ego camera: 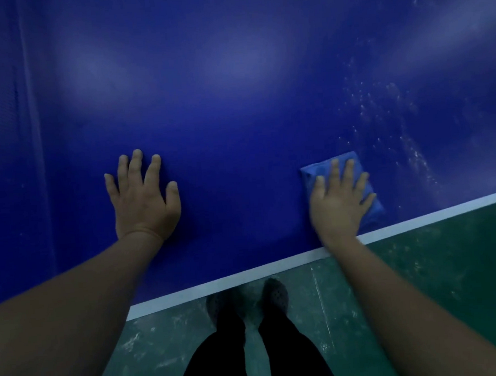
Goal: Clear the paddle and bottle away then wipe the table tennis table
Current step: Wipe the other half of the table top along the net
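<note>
Cloth (313,173) sits lower right of centre in the frame, flat on the table tennis table (235,100), just above the white edge line (246,271). Long axis runs from upper left to lower right, roughly tilted against the table edge; upper left corner points toward the table's middle. It's a folded blue pad, lighter than the tabletop, slightly rumpled, mostly hidden under the right hand (340,200). Right hand lies palm-down on it, fingers straight and spread — pressing, not curled round it. Left hand (142,198) is left of centre, well apart from the cloth, palm flat on bare tabletop, fingers straight and splayed, holding nothing. Tabletop is deep blue, glossy, with soft light reflections across the upper half. White specks (394,110) scatter over the right side, from above the cloth toward the upper right — some close beside the cloth. A faint vertical seam or net shape shows at the far left; too dim to tell which. Below the edge line: green floor (423,278), scuffed with pale marks, plus the person's dark trousers (279,356) and shoes (274,294) at bottom centre. Room lighting is dim.
</note>
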### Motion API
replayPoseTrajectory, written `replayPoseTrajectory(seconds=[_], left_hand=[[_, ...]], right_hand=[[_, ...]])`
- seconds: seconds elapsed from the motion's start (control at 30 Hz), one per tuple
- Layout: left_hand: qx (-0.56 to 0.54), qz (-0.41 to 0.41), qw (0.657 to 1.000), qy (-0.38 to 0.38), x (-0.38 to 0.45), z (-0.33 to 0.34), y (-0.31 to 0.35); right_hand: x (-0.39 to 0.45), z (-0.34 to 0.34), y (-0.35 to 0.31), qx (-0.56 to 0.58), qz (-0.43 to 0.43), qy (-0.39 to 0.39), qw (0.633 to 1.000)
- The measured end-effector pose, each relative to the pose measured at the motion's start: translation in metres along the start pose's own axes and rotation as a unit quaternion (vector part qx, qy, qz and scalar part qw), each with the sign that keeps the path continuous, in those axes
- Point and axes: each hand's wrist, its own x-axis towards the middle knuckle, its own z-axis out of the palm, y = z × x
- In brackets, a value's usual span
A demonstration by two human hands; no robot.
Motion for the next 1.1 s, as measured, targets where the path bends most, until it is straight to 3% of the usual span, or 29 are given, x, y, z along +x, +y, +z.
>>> replayPoseTrajectory(seconds=[0.07,0.13,0.17,0.2,0.3,0.37,0.43,0.47,0.53,0.6,0.63,0.7,0.77,0.83,0.87,0.93,0.97,1.03,1.07,1.1], left_hand=[[-0.003,0.003,1.0,-0.007,0.0,-0.002,-0.001],[-0.002,0.007,1.0,-0.017,0.0,-0.003,-0.002],[0.0,0.01,1.0,-0.024,0.001,-0.003,-0.002],[0.005,0.012,0.999,-0.031,0.0,-0.002,-0.003],[0.029,0.008,0.999,-0.045,-0.002,-0.002,-0.003],[0.025,0.006,0.999,-0.037,-0.011,-0.001,0.008],[0.012,0.021,0.999,-0.021,-0.032,0.002,0.031],[0.003,0.032,0.999,-0.019,-0.047,0.006,0.046],[-0.012,0.062,0.998,-0.027,-0.08,0.017,0.078],[-0.019,0.098,0.994,-0.042,-0.106,0.032,0.107],[-0.015,0.112,0.992,-0.051,-0.114,0.041,0.118],[0.015,0.128,0.989,-0.071,-0.122,0.055,0.134],[0.053,0.134,0.986,-0.079,-0.123,0.064,0.141],[0.077,0.131,0.986,-0.074,-0.121,0.07,0.143],[0.081,0.129,0.986,-0.069,-0.121,0.071,0.142],[0.088,0.131,0.986,-0.061,-0.122,0.073,0.142],[0.091,0.134,0.985,-0.057,-0.123,0.074,0.142],[0.101,0.137,0.984,-0.053,-0.122,0.076,0.142],[0.106,0.138,0.983,-0.054,-0.121,0.078,0.143],[0.112,0.137,0.983,-0.055,-0.12,0.079,0.143]], right_hand=[[-0.045,0.016,-0.027,-0.015,-0.139,-0.01,0.99],[-0.075,0.022,-0.015,-0.071,-0.344,-0.047,0.935],[-0.068,0.018,0.002,-0.078,-0.374,-0.058,0.922],[-0.052,0.012,0.025,-0.081,-0.346,-0.056,0.933],[0.001,-0.011,0.091,-0.077,-0.107,-0.037,0.991],[0.022,-0.02,0.105,-0.028,0.015,-0.019,0.999],[0.019,-0.016,0.081,0.0,0.074,0.0,0.997],[0.009,-0.011,0.064,0.003,0.057,0.001,0.998],[-0.022,0.004,0.034,-0.021,-0.107,-0.019,0.994],[-0.041,0.01,0.039,-0.072,-0.299,-0.059,0.95],[-0.03,0.006,0.055,-0.08,-0.333,-0.066,0.937],[0.012,-0.007,0.104,-0.084,-0.245,-0.05,0.965],[0.054,-0.027,0.151,-0.063,-0.073,-0.034,0.995],[0.076,-0.036,0.17,-0.022,0.043,-0.023,0.999],[0.075,-0.033,0.162,-0.012,0.059,-0.014,0.998],[0.052,-0.022,0.132,-0.01,-0.02,-0.009,1.0],[0.035,-0.014,0.118,-0.023,-0.119,-0.021,0.992],[0.018,-0.007,0.114,-0.079,-0.318,-0.053,0.943],[0.032,-0.012,0.122,-0.092,-0.357,-0.067,0.927],[0.053,-0.018,0.136,-0.096,-0.332,-0.064,0.936]])
